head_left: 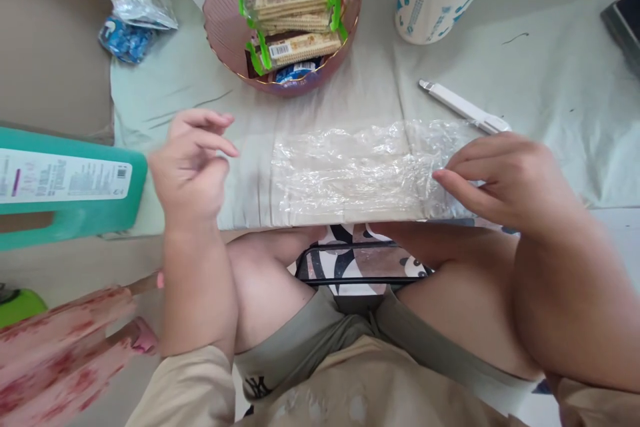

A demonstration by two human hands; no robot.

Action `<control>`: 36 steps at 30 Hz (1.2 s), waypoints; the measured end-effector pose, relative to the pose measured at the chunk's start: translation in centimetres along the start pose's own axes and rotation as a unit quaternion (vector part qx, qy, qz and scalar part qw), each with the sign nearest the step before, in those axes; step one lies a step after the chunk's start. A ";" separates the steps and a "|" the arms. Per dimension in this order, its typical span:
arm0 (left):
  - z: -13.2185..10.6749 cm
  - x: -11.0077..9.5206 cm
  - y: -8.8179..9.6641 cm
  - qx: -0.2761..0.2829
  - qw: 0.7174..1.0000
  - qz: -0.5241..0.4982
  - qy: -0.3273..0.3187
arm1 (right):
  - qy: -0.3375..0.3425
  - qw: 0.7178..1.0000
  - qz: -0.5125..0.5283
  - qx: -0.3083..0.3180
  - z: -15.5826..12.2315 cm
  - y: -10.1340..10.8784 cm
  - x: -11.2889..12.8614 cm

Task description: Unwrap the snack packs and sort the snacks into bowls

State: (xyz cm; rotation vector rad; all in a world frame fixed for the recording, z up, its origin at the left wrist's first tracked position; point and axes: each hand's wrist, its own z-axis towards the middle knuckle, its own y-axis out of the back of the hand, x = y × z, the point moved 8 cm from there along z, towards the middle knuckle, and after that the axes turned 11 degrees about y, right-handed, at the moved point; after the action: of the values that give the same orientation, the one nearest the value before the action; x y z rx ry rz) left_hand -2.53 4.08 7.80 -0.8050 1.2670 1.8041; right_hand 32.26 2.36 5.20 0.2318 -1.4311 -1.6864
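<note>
A crinkled clear plastic bag [350,170] lies flat along the near edge of the cloth-covered table. My right hand [510,180] is at its right end, thumb and fingers drawn together on the film. To the left of the bag, my left hand [193,163] hovers with nothing in it, its fingers loosely bent and apart. Just beyond my right hand lies a white utility knife [463,105], partly under the film's far corner. Behind the bag stands a pink ribbed bowl [225,30] holding several wrapped wafer bars [295,3] with green ends and a blue packet [299,71].
A white paper cup [425,10] stands at the back right, with a dark object [625,30] at the far right edge. On the left are a green jug [100,153], a cardboard box [55,47] and a blue packet [127,40]. Someone in a pink floral garment [65,353] is at lower left.
</note>
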 end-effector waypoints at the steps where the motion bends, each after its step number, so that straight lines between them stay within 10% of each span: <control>1: 0.2 0.0 0.3 -0.049 0.998 -0.027 0.011 | 0.007 1.000 -0.025 -0.011 0.3 0.1 0.5; 8: -1.1 4.9 -4.5 0.032 0.932 0.049 0.358 | 0.056 0.998 -0.038 -0.009 1.7 -2.2 3.5; 16: -2.0 3.3 -5.3 0.097 0.895 -0.102 0.423 | 0.054 0.998 -0.026 -0.017 1.7 -3.6 3.2; 27: -2.7 3.5 -5.9 0.275 0.892 0.094 0.347 | 0.038 0.999 -0.008 0.026 1.3 -5.3 2.3; 31: -1.3 3.9 -4.0 0.139 0.923 0.202 0.298 | 0.028 0.998 0.014 0.061 1.4 -5.6 2.5; 34: -0.6 -0.1 -3.1 -0.001 0.962 0.210 0.177 | 0.028 0.997 0.024 0.062 1.5 -5.6 2.8; 36: -0.9 -3.9 -4.9 0.019 0.983 0.173 0.056 | 0.031 0.997 0.026 0.065 1.6 -5.6 3.0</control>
State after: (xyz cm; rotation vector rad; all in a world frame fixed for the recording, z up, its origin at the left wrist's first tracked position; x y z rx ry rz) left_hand 3.73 3.34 8.54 -0.7063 1.5888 2.0203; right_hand 26.69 1.03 1.99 0.3130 -1.4894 -1.5337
